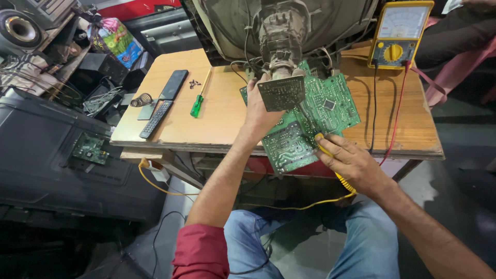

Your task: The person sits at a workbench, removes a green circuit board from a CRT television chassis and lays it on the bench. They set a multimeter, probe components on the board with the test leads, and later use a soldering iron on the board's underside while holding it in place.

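Hands [310, 139] hold circuit board [330, 103] overhanging table [222, 129] front edge.

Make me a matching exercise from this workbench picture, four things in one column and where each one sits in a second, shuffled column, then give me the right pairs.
Things:
1. green-handled screwdriver
2. yellow multimeter
3. black remote control
4. large green circuit board

Places:
A. far right corner of the wooden table
B. at the table's front edge, between the left hand and the right hand
C. near the table's left edge, beside a dark phone
D. on the table, just right of the phone, left of the left hand

Pairs: 1-D, 2-A, 3-C, 4-B
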### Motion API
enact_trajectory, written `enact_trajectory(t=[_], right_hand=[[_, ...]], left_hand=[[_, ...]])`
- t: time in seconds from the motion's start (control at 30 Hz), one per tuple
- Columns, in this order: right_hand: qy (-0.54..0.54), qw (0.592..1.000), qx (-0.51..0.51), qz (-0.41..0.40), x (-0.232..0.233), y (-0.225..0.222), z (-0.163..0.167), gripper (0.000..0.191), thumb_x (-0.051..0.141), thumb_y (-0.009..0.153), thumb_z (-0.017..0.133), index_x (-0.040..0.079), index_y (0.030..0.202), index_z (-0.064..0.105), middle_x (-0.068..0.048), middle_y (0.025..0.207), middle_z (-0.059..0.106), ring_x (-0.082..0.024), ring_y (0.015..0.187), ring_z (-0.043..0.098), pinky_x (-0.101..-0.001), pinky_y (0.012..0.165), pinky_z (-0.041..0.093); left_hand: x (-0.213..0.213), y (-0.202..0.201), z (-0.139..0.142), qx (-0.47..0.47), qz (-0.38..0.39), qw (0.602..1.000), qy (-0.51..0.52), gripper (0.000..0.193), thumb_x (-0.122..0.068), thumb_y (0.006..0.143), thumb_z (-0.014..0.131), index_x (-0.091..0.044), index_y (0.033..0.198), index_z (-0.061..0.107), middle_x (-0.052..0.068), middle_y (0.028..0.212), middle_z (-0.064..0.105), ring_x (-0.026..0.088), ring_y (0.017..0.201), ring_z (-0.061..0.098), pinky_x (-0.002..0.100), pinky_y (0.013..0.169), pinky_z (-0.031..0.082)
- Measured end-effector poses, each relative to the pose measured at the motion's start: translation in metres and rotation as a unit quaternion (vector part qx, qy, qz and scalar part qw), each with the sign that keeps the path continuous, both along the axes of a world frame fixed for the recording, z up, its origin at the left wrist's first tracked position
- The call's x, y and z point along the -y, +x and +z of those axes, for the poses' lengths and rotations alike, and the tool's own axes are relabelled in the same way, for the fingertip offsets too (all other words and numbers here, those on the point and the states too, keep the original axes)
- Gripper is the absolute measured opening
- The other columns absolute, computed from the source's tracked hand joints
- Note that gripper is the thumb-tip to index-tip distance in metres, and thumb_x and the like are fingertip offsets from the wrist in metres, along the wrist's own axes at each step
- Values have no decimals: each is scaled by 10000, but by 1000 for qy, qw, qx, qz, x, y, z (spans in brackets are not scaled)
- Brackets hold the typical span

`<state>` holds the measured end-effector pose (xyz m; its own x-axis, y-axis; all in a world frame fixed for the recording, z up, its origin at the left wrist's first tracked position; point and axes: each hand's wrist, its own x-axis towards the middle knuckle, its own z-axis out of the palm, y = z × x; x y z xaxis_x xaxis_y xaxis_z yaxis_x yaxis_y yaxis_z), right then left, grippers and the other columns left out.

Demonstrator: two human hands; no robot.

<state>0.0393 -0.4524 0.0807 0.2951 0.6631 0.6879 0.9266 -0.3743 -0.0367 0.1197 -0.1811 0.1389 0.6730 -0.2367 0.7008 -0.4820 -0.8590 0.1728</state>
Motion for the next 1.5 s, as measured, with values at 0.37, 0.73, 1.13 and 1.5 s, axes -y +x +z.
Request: enact_trajectory(t=[0.37, 0.73, 1.13, 1.5], right_hand=[[11, 1000, -15, 5, 2, 1, -2, 356, 73, 850, 616, 1, 1193, 676, -192, 1425, 593, -366, 1325, 560, -463, 1047, 484], [21, 1000, -17, -2, 0, -1, -2, 350, 51, 842, 628, 4, 1185, 681, -183, 1421, 606, -370, 1309, 575, -470, 1046, 484], [18, 1000, -9, -5, -3, 3, 0, 344, 63, 876, 616, 26, 1211, 686, -173, 1423, 605, -354, 1333, 564, -465, 1061, 485], [13, 1000, -8, -7, -3, 2, -3, 366, 66, 873, 612, 34, 1232, 677, -166, 1439, 595, -346, 1335, 564, -458, 1057, 486]], left_hand=[[-14, 13, -18, 8, -34, 999, 9, 367, -243, 785, 777, -105, 1113, 691, 135, 1154, 652, 377, 1244, 524, 547, 1052, 383], [-19, 21, -30, 3, -27, 1000, 11, 388, -242, 786, 773, -110, 1143, 699, 142, 1173, 658, 401, 1285, 501, 578, 1082, 365], [-15, 13, -17, 4, -33, 999, 7, 364, -228, 765, 773, -123, 1105, 701, 122, 1098, 658, 372, 1200, 525, 546, 1023, 386], [-13, 6, -7, -8, -42, 999, -2, 302, -203, 776, 759, -127, 1063, 705, 95, 1065, 666, 339, 1151, 553, 502, 965, 411]])
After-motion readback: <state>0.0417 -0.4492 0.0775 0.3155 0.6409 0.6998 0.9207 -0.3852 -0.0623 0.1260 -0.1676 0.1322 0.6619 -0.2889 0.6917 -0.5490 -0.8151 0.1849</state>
